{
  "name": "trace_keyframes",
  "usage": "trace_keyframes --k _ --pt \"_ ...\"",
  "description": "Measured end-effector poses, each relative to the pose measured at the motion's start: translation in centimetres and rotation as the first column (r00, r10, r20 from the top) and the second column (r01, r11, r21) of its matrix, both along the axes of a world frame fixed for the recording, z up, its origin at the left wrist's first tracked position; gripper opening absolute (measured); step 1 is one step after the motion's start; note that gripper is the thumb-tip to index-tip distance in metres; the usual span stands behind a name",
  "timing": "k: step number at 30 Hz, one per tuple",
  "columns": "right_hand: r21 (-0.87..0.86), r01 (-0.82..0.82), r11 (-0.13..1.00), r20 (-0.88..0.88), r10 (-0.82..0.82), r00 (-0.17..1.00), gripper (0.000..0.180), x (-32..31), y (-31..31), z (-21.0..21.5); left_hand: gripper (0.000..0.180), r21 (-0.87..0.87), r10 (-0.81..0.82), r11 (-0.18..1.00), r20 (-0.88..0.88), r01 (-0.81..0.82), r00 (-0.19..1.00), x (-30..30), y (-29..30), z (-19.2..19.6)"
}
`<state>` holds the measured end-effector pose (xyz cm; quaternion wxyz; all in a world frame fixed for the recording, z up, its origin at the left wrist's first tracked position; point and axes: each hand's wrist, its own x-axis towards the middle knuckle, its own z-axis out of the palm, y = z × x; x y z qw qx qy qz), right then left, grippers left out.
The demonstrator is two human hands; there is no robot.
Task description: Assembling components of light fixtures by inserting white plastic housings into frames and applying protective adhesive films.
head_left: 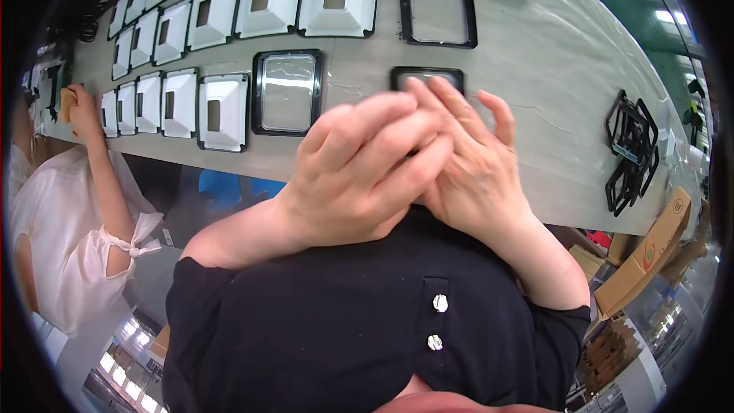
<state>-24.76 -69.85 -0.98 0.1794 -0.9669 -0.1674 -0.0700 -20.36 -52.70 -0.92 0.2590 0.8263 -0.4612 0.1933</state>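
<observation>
My two hands meet in front of my chest, above the near edge of the table. My left hand (367,157) has its fingers curled and pressed together against my right hand; whatever they may hold is hidden. On my right hand (478,164) the fingers are stretched out, with the outermost one spread from the rest. Its thumb side is covered by the left fingers. Just beyond the fingertips lies a black-rimmed frame (395,76), partly covered by my hands. To the left, another black frame with a clear pane (287,92) lies flat on the table.
Rows of white panels with black corners (222,111) fill the table's left side. An empty-looking black frame (406,8) lies farther back. Black frames are piled (633,149) at the right edge, near a cardboard box (642,260). At left, a co-worker's hand (84,115) holds something tan.
</observation>
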Motion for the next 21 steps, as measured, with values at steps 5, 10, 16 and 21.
trace_keyframes --k 5,10,16,21 --pt "-0.009 -0.026 1.000 0.045 0.026 0.999 0.045 1.4 3.3 -0.4 0.023 -0.115 -0.014 0.993 0.098 0.025 0.995 -0.4 2.8 0.4" --pt "0.083 -0.005 0.997 0.058 0.000 0.998 0.053 2.2 4.4 -0.4 0.029 -0.107 -0.047 0.993 0.088 0.057 0.995 0.1 4.5 1.5" --pt "0.142 0.182 0.973 0.300 -0.218 0.929 0.043 2.7 -4.9 2.3 0.025 -0.079 0.013 0.997 0.124 -0.003 0.992 0.2 4.9 1.7" --pt "0.270 0.713 0.647 0.466 -0.736 0.492 0.018 -3.2 -25.5 2.9 0.027 0.013 -0.104 0.994 0.008 0.104 0.995 0.8 2.1 3.4"
